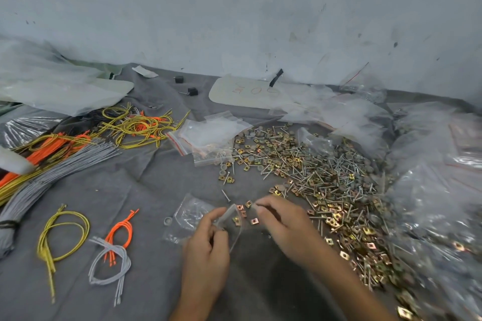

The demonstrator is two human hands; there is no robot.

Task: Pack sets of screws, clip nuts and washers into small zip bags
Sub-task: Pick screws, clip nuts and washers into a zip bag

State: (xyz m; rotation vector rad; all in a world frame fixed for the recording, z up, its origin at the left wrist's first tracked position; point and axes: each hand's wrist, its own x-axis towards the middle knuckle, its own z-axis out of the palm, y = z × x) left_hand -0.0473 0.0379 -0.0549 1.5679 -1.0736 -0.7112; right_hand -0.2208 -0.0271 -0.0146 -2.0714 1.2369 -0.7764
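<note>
Beside the screw pile [326, 177], left hand [206, 247] and right hand [284, 221] pinch one zip bag [230, 216]; orange writing on the sheet [234, 95] beyond the pile is illegible.

Yellow wires [135, 126], orange wires [44, 149] and grey wires [60, 167] lie on a grey cloth [146, 185].

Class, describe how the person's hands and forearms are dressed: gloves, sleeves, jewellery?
Left hand and right hand are both bare, without gloves. Both forearms show no sleeves up to the frame's edge. No watch or bracelet shows; blur hides any ring.
</note>
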